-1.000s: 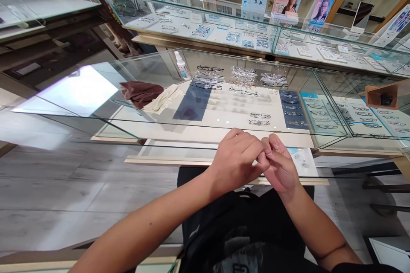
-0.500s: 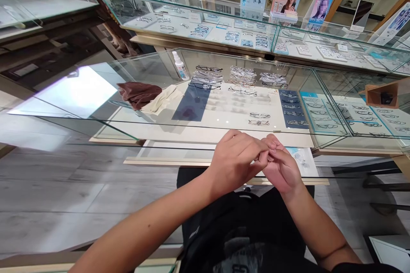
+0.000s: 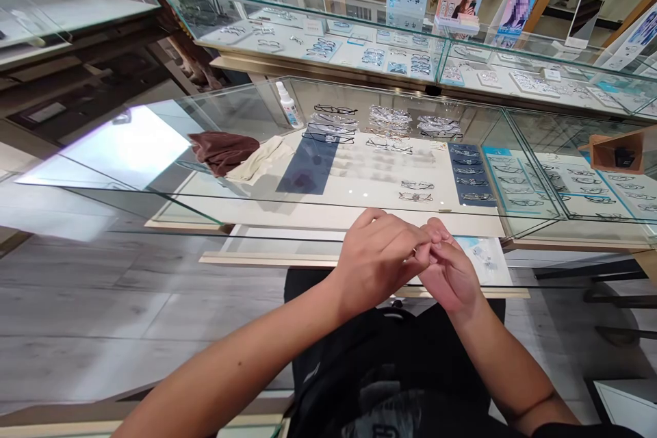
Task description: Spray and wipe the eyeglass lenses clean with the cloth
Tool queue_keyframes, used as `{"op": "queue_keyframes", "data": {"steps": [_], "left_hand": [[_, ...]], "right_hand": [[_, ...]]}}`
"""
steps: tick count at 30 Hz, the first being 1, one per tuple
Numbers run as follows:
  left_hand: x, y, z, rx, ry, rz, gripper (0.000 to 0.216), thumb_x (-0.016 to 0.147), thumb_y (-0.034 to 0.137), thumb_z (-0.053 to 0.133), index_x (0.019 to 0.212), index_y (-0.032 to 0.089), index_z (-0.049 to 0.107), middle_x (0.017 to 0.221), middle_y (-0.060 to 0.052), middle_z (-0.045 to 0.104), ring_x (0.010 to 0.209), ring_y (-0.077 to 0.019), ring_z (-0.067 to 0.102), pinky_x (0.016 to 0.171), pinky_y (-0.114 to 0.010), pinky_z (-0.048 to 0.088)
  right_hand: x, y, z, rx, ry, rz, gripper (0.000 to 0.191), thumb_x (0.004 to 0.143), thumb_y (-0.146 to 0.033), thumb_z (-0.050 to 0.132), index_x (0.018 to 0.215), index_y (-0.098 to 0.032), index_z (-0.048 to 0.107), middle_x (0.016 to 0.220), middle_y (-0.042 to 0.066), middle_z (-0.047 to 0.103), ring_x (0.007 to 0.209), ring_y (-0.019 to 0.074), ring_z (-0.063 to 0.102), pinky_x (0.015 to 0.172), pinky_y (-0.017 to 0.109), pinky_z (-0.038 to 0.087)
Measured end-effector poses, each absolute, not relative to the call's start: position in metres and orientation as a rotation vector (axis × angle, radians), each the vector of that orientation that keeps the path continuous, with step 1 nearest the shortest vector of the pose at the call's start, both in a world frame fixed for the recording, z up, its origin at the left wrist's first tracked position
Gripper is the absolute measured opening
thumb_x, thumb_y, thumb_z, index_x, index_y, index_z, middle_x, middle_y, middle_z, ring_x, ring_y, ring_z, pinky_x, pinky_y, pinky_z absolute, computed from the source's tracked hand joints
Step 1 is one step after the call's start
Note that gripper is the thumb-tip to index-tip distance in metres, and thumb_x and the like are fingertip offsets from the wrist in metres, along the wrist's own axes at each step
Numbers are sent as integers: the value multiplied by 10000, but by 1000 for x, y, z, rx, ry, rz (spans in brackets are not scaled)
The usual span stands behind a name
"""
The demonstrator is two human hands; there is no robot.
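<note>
My left hand [image 3: 377, 256] and my right hand [image 3: 452, 274] meet above the front edge of the glass counter [image 3: 359, 211]. Both are closed, thumbs and fingertips pinched together and touching each other. Whatever lies between the fingertips, if anything, is hidden or too small to make out. Just beneath them a white drawer [image 3: 287, 250] stands pulled out, with a clear plastic packet [image 3: 485, 254] at its right end. Beyond the hands, two pairs of glasses [image 3: 417, 191] rest inside the counter.
Inside the counter are a brown cloth [image 3: 223, 152], a cream cloth [image 3: 261, 159], a white spray bottle [image 3: 289, 106], a dark blue mat [image 3: 308, 168] and several rows of eyeglasses [image 3: 389, 122]. A brown box [image 3: 616, 152] is at the right. Another glass showcase [image 3: 328, 41] runs behind.
The view has shifted very slightly. Both hands keep nearly the same place and stay pinched together, with only a small shift of the right fingers.
</note>
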State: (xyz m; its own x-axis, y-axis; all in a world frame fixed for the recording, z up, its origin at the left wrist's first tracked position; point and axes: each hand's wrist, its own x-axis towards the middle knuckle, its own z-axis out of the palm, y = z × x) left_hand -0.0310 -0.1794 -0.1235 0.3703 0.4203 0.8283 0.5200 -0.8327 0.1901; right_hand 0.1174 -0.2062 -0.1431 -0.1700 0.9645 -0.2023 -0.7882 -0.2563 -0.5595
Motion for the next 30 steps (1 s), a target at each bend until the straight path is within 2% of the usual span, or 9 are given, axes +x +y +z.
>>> {"op": "queue_keyframes", "data": {"steps": [5, 11, 19, 30], "left_hand": [[-30, -177, -126, -2471, -863, -1475, 123, 908, 143, 691, 881, 228, 607, 749, 58, 765, 673, -121, 697, 717, -304, 459], [-30, -176, -128, -2460, -842, -1492, 142, 915, 161, 703, 864, 229, 590, 728, 66, 754, 653, -116, 689, 697, -299, 455], [-27, -170, -134, -2403, -816, -1558, 129, 924, 151, 662, 861, 219, 572, 686, 46, 717, 622, -122, 661, 687, -300, 452], [-23, -166, -136, -2391, -821, -1598, 176, 801, 70, 600, 815, 230, 527, 643, 42, 661, 589, -134, 601, 654, -302, 442]], "right_hand": [[117, -206, -144, -607, -428, 1726, 489, 722, -135, 840, 747, -242, 363, 753, -65, 481, 606, 82, 433, 609, 193, 466], [114, -208, -144, -593, -470, 1675, 522, 710, -176, 892, 714, -229, 373, 758, -71, 537, 592, 74, 407, 625, 203, 466], [110, -210, -146, -632, -532, 1593, 463, 765, -181, 841, 726, -229, 382, 790, -60, 587, 620, 87, 464, 600, 216, 395], [112, -203, -142, -676, -470, 1634, 353, 731, -112, 770, 744, -227, 437, 777, -46, 506, 701, 110, 482, 689, 233, 430]]}}
